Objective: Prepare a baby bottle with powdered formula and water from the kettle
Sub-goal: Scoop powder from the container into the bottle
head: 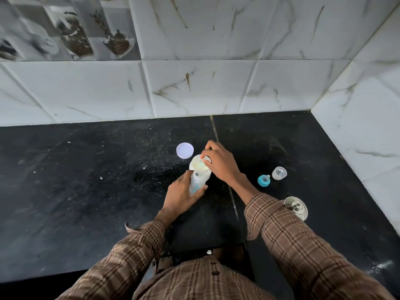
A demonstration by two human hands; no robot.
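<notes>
The left hand [181, 192] grips the baby bottle [195, 180] around its lower body: the thumb lies along the right side of the bottle and the fingers wrap the left side. The bottle stands on the black countertop [86, 180] with its mouth uncapped, near the centre of the view.

Touching the bottle at its 12 o'clock is the formula container [199, 166], a round white tub with its top uncovered and pale contents visible. The right hand [218, 162] is positioned over the 3 o'clock rim of this container. Its fingers are curled and pinch a small item at the container mouth; the item is too small and blurred to identify. A ring is visible on one finger.

The container lid [184, 150], a flat white disc, lies on the countertop at the 10 o'clock of the container, just beside it.

At the 3 o'clock of the bottle, well apart, the blue nipple ring [263, 180] lies on the countertop. The clear bottle cap [279, 173] rests just beside the ring at its 2 o'clock.

The kettle [296, 207], with a transparent lid and a metal knob, stands at the 4 o'clock of the bottle, partly hidden by the right plaid sleeve [281, 230].
</notes>
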